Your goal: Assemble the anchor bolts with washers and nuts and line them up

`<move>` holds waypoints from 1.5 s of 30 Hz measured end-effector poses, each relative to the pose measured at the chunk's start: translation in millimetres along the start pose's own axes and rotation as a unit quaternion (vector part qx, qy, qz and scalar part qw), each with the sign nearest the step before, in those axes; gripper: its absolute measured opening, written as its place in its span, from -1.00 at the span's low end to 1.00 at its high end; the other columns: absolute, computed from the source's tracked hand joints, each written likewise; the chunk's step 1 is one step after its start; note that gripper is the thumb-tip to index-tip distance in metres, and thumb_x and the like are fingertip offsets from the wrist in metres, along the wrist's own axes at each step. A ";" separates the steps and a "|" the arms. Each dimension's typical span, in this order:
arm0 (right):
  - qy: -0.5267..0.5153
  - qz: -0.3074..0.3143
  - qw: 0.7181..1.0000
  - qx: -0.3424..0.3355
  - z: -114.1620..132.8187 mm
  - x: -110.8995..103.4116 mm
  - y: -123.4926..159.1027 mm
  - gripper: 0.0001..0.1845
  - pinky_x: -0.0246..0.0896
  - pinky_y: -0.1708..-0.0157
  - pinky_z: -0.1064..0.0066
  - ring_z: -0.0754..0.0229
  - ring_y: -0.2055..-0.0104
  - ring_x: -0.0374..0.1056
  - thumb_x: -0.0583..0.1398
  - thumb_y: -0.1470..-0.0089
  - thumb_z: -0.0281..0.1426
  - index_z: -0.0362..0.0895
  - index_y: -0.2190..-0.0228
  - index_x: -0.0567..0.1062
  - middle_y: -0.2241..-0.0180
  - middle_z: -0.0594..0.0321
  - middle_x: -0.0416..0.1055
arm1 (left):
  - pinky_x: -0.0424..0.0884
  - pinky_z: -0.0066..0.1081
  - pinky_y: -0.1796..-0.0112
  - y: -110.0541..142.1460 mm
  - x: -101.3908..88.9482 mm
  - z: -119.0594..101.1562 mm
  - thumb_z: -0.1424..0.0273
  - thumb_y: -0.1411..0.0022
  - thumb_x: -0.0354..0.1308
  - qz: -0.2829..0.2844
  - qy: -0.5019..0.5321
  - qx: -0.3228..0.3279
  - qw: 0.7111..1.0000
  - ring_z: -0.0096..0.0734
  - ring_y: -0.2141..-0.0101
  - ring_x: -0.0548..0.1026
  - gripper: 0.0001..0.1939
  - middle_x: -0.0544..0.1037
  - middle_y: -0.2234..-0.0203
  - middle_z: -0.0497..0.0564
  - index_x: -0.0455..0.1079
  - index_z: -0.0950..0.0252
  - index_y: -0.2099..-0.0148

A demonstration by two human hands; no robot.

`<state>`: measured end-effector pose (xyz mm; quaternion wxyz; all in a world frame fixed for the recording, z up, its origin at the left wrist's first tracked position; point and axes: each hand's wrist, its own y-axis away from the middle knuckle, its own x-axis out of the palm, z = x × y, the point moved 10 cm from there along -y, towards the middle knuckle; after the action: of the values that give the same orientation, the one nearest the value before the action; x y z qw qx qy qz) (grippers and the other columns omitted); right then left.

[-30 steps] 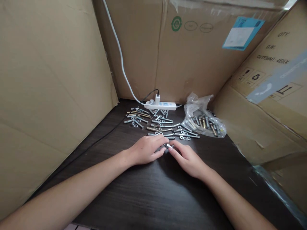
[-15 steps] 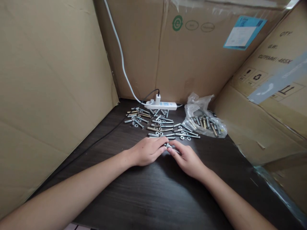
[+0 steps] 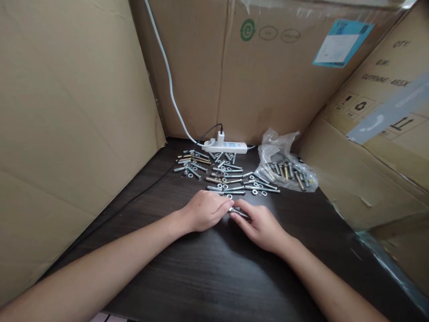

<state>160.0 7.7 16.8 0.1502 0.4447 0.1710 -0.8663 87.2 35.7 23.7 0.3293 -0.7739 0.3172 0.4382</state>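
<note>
Both of my hands meet over the dark table around one silvery expansion bolt (image 3: 240,213). My left hand (image 3: 205,212) is closed on the bolt's left end, thumb and fingers covering its tip. With thumb and index finger, my right hand (image 3: 263,224) pinches the shank from the right. A nut or washer on the bolt shows partly between the two hands. Just beyond my fingers lie loose washers (image 3: 229,197) and rows of bolts (image 3: 233,175), some silver, some brass-coloured. Further left is another cluster of bolts and washers (image 3: 192,163).
A clear plastic bag (image 3: 284,167) with several bolts in it lies at the right. Behind the bolts sits a white power strip (image 3: 234,147) with a plugged-in charger. A black cable (image 3: 140,193) crosses the table on the left. Cardboard boxes (image 3: 187,67) wall in the table.
My left fingers have shifted down and over the bolt's nut end, which showed more before. Washers behind them have come into view. The right hand's grip has moved slightly.
</note>
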 end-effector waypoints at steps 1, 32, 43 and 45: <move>-0.003 -0.003 1.000 -0.002 0.0 -1.1 0.1 -0.79 0.13 0.45 0.48 0.23 0.51 0.34 0.04 -0.21 -0.28 -0.07 0.17 0.38 0.46 0.27 0.46 | 0.25 -0.45 0.34 0.4 -3.9 -0.9 0.34 -0.39 -0.24 -0.015 0.006 -0.001 1.000 -0.42 0.40 0.40 -0.68 0.43 0.45 -0.05 0.28 0.29 0.31; -0.015 -0.064 0.998 -0.014 -4.0 -13.3 0.9 -0.82 0.13 0.50 0.53 0.30 0.57 0.29 0.13 -0.09 -0.34 -0.10 0.26 0.45 0.52 0.31 0.44 | 0.27 -0.44 0.31 -0.6 1.9 -10.3 0.36 -0.37 -0.17 0.013 0.023 0.025 0.999 -0.41 0.37 0.41 -0.81 0.44 0.40 -0.04 0.22 0.28 0.23; -0.038 -0.099 0.994 -0.019 -1.1 -23.3 2.1 -0.85 0.15 0.51 0.54 0.32 0.58 0.28 0.15 -0.02 -0.37 -0.12 0.32 0.45 0.53 0.31 0.43 | 0.29 -0.41 0.35 1.6 -9.4 -16.4 0.35 -0.27 -0.06 -0.015 0.036 0.039 0.998 -0.39 0.38 0.38 -0.88 0.40 0.35 -0.04 0.19 0.27 0.16; -0.045 -0.102 0.993 -0.024 -0.5 -24.6 2.2 -0.85 0.16 0.51 0.54 0.33 0.57 0.29 0.15 -0.01 -0.39 -0.12 0.31 0.46 0.51 0.32 0.44 | 0.29 -0.42 0.35 2.0 -7.9 -17.0 0.36 -0.27 -0.06 -0.010 0.036 0.043 0.998 -0.40 0.39 0.38 -0.88 0.39 0.36 -0.04 0.18 0.27 0.16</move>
<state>175.0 8.6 36.3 0.0793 0.3817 0.2289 -0.8920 90.4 22.7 37.0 0.3547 -0.7776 0.3400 0.3924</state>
